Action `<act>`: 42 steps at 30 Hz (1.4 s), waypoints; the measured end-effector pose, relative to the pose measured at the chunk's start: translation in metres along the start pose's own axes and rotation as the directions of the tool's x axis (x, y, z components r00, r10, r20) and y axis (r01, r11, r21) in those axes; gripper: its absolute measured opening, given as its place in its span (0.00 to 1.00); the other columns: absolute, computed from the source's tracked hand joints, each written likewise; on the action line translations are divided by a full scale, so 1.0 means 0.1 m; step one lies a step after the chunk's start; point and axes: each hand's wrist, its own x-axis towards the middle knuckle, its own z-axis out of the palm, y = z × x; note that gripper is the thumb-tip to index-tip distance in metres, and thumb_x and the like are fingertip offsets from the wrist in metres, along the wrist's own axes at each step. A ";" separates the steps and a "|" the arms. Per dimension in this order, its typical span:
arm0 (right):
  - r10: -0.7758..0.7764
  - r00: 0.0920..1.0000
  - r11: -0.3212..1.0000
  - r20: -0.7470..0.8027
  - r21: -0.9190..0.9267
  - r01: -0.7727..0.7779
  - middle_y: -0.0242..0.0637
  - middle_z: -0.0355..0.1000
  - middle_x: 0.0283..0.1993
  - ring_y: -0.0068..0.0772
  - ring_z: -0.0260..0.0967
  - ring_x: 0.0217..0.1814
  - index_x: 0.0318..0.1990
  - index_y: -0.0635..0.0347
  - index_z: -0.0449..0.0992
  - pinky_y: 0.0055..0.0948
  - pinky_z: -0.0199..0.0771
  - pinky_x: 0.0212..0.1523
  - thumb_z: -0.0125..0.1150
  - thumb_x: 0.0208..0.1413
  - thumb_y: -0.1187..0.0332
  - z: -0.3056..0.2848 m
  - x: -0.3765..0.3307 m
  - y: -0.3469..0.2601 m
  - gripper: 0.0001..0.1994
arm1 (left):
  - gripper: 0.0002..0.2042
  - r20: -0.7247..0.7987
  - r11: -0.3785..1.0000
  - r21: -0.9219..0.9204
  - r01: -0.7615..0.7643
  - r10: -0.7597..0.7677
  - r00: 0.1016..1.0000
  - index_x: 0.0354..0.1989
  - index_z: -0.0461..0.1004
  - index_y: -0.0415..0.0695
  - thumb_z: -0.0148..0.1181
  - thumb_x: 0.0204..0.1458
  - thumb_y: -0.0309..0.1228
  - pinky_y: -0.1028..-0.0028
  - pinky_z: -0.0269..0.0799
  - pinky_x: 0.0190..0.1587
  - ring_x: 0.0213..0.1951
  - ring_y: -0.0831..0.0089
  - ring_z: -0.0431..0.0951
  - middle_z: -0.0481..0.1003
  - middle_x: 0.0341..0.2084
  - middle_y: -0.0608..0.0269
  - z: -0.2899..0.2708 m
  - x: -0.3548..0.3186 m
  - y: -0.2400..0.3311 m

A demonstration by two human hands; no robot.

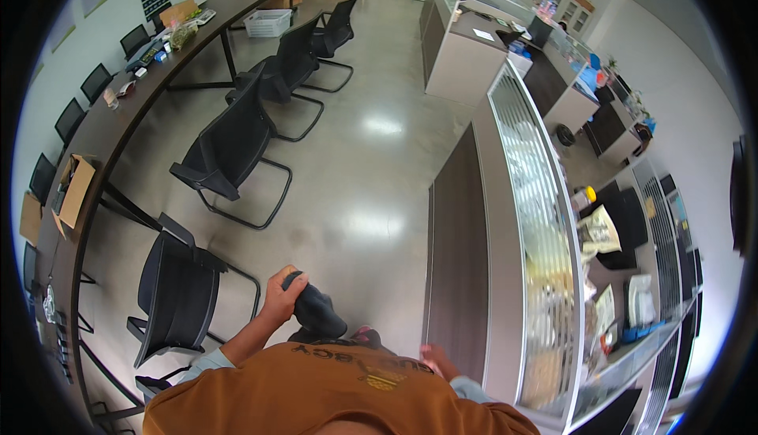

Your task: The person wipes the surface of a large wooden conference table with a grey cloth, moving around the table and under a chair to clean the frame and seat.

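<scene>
My left hand (279,296) is out in front of my body on the left, above the floor. Its fingers are curled and the thumb lies against the upper end of a dark grey, cloth-like thing (319,311), whose exact kind I cannot make out. Low beside the brown shirt (347,384), my right hand (437,358) hangs near the dark partition panel (456,261). Its fingers are small and smeared, so their pose is unclear. A bit of pinkish shoe (364,334) shows under me.
Black chairs (183,289) line the long dark table (134,111) on my left, which carries an opened cardboard box (74,190). To the right, a glass-topped divider (545,238) borders desks with packets and a yellow-lidded jar (583,197). A white crate (268,23) stands farther ahead.
</scene>
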 end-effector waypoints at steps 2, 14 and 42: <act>-0.266 0.950 0.925 -0.163 -0.322 0.204 0.38 0.77 0.31 0.32 0.75 0.31 0.38 0.58 0.78 0.34 0.75 0.32 0.61 0.51 0.63 -0.63 0.96 -0.67 0.11 | 0.11 -0.039 0.999 -0.027 -0.034 0.033 0.999 0.24 0.67 0.43 0.55 0.57 0.32 0.78 0.61 0.29 0.25 0.84 0.62 0.65 0.20 0.73 0.08 0.48 0.09; -0.613 0.688 0.755 -0.388 -0.031 0.655 0.28 0.73 0.30 0.19 0.68 0.26 0.46 0.57 0.77 0.23 0.72 0.27 0.59 0.56 0.72 -2.29 3.01 -4.05 0.10 | 0.09 0.008 0.995 0.062 -0.083 0.082 0.997 0.24 0.66 0.42 0.60 0.50 0.28 0.77 0.66 0.31 0.26 0.83 0.65 0.68 0.20 0.71 0.22 4.07 0.35; -0.586 0.748 0.753 -0.312 0.131 0.645 0.27 0.72 0.26 0.19 0.66 0.24 0.44 0.59 0.77 0.23 0.68 0.27 0.56 0.60 0.70 -6.67 7.99 -9.89 0.08 | 0.08 -0.004 0.976 -0.198 0.087 -0.089 0.996 0.38 0.66 0.44 0.58 0.53 0.24 0.79 0.67 0.38 0.33 0.83 0.70 0.71 0.29 0.70 1.51 12.03 1.07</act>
